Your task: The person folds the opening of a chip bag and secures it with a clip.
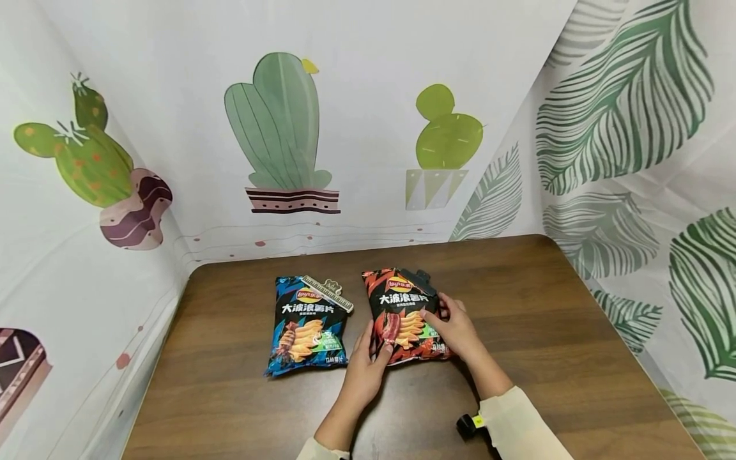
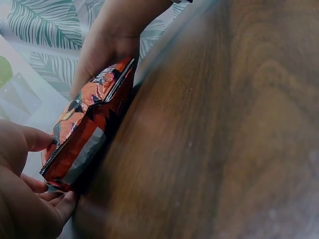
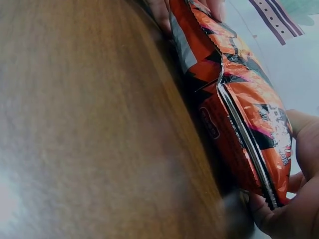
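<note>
A red and black bag of Lay's potato chips (image 1: 400,313) lies on the table, front up, with a dark clip (image 1: 421,281) across its top right corner. My left hand (image 1: 363,374) holds its lower left side, thumb on top and fingers at the edge and underneath. At the right side, my right hand (image 1: 462,329) grips the bag with the thumb over the front. Both wrist views show the bag's crimped bottom seam (image 2: 92,112) between the two hands. Left of it is a blue and black bag of chips (image 1: 303,329), with a piano-key patterned clip (image 1: 328,294) on its top right corner.
The brown wooden table (image 1: 230,409) has its back edge near a white cloth (image 1: 368,128) printed with cacti and leaves. A small black device with a yellow label (image 1: 468,426) is by the right sleeve (image 1: 517,425).
</note>
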`<state>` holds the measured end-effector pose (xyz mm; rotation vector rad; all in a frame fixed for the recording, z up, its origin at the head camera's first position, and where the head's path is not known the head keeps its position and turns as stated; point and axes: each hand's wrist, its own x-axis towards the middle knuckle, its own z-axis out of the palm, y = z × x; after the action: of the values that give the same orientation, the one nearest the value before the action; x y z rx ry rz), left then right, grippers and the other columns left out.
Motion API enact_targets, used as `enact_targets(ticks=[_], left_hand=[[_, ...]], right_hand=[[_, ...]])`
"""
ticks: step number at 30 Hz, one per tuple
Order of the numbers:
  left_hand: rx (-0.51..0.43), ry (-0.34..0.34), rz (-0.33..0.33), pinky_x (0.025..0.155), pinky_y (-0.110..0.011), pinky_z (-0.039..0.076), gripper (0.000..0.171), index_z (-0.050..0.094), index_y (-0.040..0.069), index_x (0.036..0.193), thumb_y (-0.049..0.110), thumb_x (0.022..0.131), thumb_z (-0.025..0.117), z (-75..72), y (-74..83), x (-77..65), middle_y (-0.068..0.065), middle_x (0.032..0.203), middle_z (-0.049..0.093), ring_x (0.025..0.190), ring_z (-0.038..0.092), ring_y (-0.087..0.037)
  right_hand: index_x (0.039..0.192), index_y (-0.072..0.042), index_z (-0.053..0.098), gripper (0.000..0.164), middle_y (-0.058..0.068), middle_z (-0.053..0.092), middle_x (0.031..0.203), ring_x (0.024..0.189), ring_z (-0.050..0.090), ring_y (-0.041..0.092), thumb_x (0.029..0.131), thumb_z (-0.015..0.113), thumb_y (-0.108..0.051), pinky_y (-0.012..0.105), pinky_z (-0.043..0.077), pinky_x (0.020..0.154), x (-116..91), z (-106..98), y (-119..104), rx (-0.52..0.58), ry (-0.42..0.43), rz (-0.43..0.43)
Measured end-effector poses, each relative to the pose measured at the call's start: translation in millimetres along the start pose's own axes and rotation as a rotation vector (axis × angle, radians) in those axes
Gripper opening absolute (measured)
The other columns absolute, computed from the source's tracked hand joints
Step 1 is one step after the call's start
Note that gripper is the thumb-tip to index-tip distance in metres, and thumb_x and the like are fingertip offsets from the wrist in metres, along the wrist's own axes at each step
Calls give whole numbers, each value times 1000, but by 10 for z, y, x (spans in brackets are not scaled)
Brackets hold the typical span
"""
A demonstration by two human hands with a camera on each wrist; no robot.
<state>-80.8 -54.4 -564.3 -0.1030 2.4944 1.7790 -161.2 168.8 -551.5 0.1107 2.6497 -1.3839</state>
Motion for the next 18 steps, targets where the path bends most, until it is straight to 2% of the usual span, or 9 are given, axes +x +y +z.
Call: enact_targets(ticks=[6,10,14,18], left_hand=[[-50,-3,-21,115,-52,39,74,28,11,160,35,100,62,-10,29,-18,-20,161,35,144,43,-37],[-105,-9,-41,113,-47,42,74,28,9,160,35,100,62,-30,53,-33,-21,160,35,143,45,-36],[-141,-1,-26,113,-45,42,71,30,7,159,33,100,62,-48,85,-51,-22,158,37,143,45,-37],[-156,17,17,112,-43,44,65,34,4,157,25,101,61,-95,155,-59,-22,154,42,142,46,-37]], right_hand=[[146,-6,46,71,17,42,137,118,52,30,93,69,-48,42,43,99,-36,-33,-46,50,43,-9],[136,-6,53,56,16,49,129,111,54,27,95,68,-41,37,44,95,-74,-60,-118,58,87,-46],[123,-6,62,34,12,57,116,99,58,21,98,67,-27,27,47,86,-127,-82,-240,97,130,-123],[111,-8,69,18,9,63,107,91,61,13,98,66,-20,20,51,80,-181,-97,-358,123,153,-224]])
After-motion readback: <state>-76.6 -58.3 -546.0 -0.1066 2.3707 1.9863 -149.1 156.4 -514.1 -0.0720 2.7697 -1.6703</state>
